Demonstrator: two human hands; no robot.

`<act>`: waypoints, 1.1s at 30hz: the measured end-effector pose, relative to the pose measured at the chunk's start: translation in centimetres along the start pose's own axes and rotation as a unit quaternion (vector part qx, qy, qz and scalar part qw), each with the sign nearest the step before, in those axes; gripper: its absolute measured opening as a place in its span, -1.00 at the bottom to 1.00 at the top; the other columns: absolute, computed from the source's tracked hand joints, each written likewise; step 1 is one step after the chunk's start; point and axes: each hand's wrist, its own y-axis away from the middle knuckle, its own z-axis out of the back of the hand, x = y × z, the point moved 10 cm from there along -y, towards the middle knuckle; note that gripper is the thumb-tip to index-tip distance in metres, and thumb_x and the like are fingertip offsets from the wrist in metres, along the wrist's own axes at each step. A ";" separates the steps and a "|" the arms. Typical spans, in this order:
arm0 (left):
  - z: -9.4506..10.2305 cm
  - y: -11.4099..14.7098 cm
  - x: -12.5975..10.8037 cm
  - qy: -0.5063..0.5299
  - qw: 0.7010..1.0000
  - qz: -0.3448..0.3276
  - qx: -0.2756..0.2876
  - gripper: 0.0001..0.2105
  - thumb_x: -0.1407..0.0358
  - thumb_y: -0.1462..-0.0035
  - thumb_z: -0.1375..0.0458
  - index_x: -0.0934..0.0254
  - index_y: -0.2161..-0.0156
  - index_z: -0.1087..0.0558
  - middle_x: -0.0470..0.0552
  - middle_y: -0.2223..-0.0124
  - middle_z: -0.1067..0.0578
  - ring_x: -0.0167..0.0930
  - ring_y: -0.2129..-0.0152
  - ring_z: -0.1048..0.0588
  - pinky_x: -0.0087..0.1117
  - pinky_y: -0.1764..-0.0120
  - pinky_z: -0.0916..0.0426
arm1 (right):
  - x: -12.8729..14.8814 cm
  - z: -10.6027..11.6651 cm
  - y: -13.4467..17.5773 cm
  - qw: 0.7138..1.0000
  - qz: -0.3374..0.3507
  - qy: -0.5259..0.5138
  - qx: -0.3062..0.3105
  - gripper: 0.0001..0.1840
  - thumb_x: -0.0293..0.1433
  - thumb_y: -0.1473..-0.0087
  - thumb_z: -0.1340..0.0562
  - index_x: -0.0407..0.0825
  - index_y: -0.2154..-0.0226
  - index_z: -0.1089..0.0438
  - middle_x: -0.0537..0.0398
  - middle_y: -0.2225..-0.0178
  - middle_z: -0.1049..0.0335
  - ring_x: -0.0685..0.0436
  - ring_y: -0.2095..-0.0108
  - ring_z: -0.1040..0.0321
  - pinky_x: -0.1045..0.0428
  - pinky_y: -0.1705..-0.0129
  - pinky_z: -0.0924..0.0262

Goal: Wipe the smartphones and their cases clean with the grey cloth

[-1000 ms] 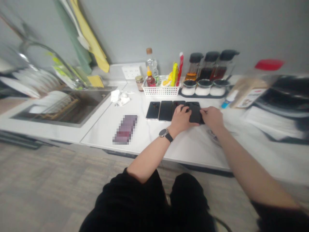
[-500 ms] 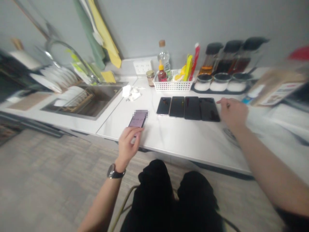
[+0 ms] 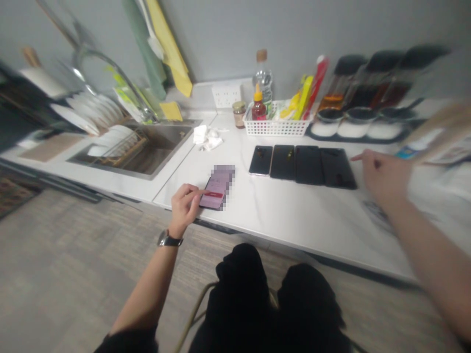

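Note:
A lit phone with a pink screen and a red bar lies flat near the counter's front edge. My left hand is at its lower left, index finger stretched onto the screen and the other fingers bent. Part of the phone is pixelated. Several dark-screened phones lie side by side to the right: a small one at the left end, a larger one at the right end. Just right of that end is my right hand, slightly blurred, index finger pointing left and other fingers curled. No object shows in it.
Behind the phones stand a white basket with bottles and packets, a jar, and condiment containers on a dark tray. Crumpled tissues lie near the sink, which holds a dish rack. A blurred bag stands right.
My left hand has drawn back leftward, uncovering the lower part of the lit phone; its index finger is now on a red bar. My right hand stays beside the phone row. The view has shifted.

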 end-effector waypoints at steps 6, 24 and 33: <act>-0.3 0.3 0.6 -0.011 0.999 0.029 0.039 -0.41 -0.04 -0.49 0.12 0.23 0.13 -0.72 0.13 0.26 -0.53 -0.26 0.30 -0.52 -0.20 0.18 -0.44 | -0.8 0.2 0.0 0.999 -0.010 -0.025 -0.019 -0.53 -0.26 -0.30 -0.09 0.00 0.18 -0.74 0.10 0.66 -0.25 -0.15 0.57 -0.19 -0.08 0.37 -0.01; -0.2 0.5 0.6 0.017 1.000 0.010 0.021 -0.50 0.07 -0.52 0.07 0.23 0.10 -0.71 0.08 0.31 -0.57 -0.31 0.38 -0.53 -0.24 0.28 -0.38 | -2.1 -0.1 -0.3 0.996 -0.027 -0.062 -0.051 -0.76 -0.27 -0.16 -0.25 -0.02 0.34 -0.61 0.12 0.60 -0.36 -0.12 0.54 -0.30 -0.04 0.33 -0.12; -0.1 0.3 0.2 0.025 1.000 -0.002 0.014 -0.50 0.09 -0.53 0.06 0.28 0.08 -0.71 0.08 0.32 -0.58 -0.35 0.42 -0.50 -0.29 0.32 -0.35 | -1.4 -0.1 -0.4 0.997 -0.018 -0.078 -0.022 -0.59 -0.13 -0.23 -0.16 0.00 0.52 -0.44 0.14 0.64 -0.30 -0.11 0.54 -0.29 -0.03 0.35 -0.04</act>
